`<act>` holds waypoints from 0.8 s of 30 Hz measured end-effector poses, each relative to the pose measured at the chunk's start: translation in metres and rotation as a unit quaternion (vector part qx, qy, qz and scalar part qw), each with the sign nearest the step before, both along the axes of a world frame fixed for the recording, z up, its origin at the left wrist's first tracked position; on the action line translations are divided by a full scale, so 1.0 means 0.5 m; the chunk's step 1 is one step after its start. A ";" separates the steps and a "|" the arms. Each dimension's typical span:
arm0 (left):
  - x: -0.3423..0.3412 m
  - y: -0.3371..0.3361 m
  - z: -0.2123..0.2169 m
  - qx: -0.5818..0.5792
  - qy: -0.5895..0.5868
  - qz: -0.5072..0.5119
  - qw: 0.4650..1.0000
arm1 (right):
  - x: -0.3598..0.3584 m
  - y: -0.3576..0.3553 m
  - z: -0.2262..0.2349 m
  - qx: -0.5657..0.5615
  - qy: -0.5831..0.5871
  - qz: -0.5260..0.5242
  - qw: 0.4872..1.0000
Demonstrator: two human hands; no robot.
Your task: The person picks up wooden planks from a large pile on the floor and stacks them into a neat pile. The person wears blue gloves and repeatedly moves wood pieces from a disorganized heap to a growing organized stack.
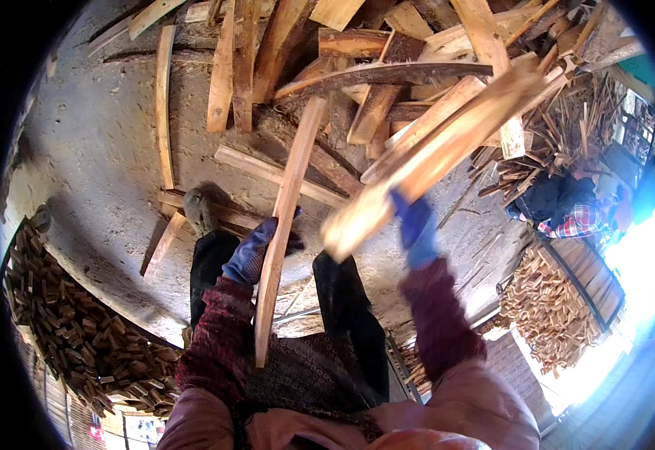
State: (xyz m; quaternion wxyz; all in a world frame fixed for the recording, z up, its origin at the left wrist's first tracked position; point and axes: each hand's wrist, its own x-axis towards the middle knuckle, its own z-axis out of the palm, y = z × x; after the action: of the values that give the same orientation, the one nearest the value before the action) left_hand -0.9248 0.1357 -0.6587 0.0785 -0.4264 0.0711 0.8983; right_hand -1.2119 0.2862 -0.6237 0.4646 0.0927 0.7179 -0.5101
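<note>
My left hand [254,251], in a blue glove, is closed around a long, narrow wooden strip [288,202]. That strip stands nearly upright in the view, its lower end over my lap. To the right, my right hand [415,229], also gloved in blue, grips the edge of a wide wooden slab [425,174]. The slab slants up to the right and is smeared by motion, as is the hand; part of its fingers is hidden. Below both pieces, a pale strip [279,174] lies on the ground between my feet and the pile.
A heap of rough slabs [357,45] fills the far side. Chopped wood blocks sit in a large pile [80,330] at left and another [549,307] at right. A person in a checked sleeve [579,221] bends at the right, near thin split sticks [552,142].
</note>
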 end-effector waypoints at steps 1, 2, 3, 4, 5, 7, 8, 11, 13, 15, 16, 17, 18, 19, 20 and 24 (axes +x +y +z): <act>-0.020 0.018 0.009 0.020 0.022 0.014 0.999 | 0.091 0.083 0.044 0.017 -0.071 -0.023 0.997; -0.039 0.035 0.021 0.041 0.042 0.028 0.998 | 0.159 0.121 0.073 0.033 -0.063 0.088 0.994; -0.037 0.057 0.016 0.025 0.029 -0.002 0.999 | 0.228 0.155 0.099 0.041 -0.046 0.207 0.976; -0.028 0.084 0.006 0.002 -0.004 -0.051 0.999 | 0.297 0.189 0.126 0.040 -0.022 0.313 0.949; -0.020 0.105 -0.002 -0.009 -0.026 -0.080 0.996 | 0.284 0.215 0.085 -0.006 -0.111 0.170 0.979; 0.003 0.120 -0.009 -0.019 -0.061 -0.090 0.994 | 0.144 0.190 -0.017 -0.077 -0.270 -0.151 0.948; 0.001 0.119 -0.011 -0.010 -0.058 -0.089 0.994 | 0.013 0.229 -0.108 -0.023 0.050 0.026 0.998; 0.029 0.140 -0.053 -0.007 -0.090 -0.071 0.993 | -0.249 0.041 -0.238 0.152 0.431 0.189 0.869; -0.002 0.107 -0.029 -0.049 -0.135 -0.095 0.985 | -0.282 -0.031 -0.289 0.270 0.408 0.077 0.869; -0.008 0.080 -0.017 -0.099 -0.136 -0.113 0.979 | -0.272 -0.028 -0.302 0.287 0.379 0.039 0.879; -0.008 0.067 -0.015 -0.134 -0.126 -0.122 0.975 | -0.262 -0.033 -0.294 0.253 0.375 0.030 0.891; -0.008 0.055 -0.008 -0.113 -0.105 -0.111 0.982 | -0.225 0.000 -0.265 0.164 0.330 0.016 0.929; -0.001 0.041 0.002 -0.094 -0.093 -0.093 0.987 | -0.177 0.007 -0.233 0.068 0.266 0.002 0.961; 0.002 0.030 0.007 -0.073 -0.075 -0.076 0.992 | -0.136 0.023 -0.197 -0.014 0.198 -0.014 0.980; 0.008 0.028 0.010 -0.031 -0.031 -0.061 0.997 | -0.094 0.066 -0.180 -0.119 0.076 -0.081 0.987; 0.047 0.097 0.008 0.091 -0.029 0.023 0.995 | 0.085 0.040 -0.082 -0.265 -0.279 -0.094 0.918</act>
State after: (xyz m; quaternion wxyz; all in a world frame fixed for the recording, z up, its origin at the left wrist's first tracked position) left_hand -0.9012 0.1842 -0.6549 0.0987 -0.4445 -0.0232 0.8900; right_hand -1.1693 0.3063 -0.6647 0.6036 0.1715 0.3854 -0.6766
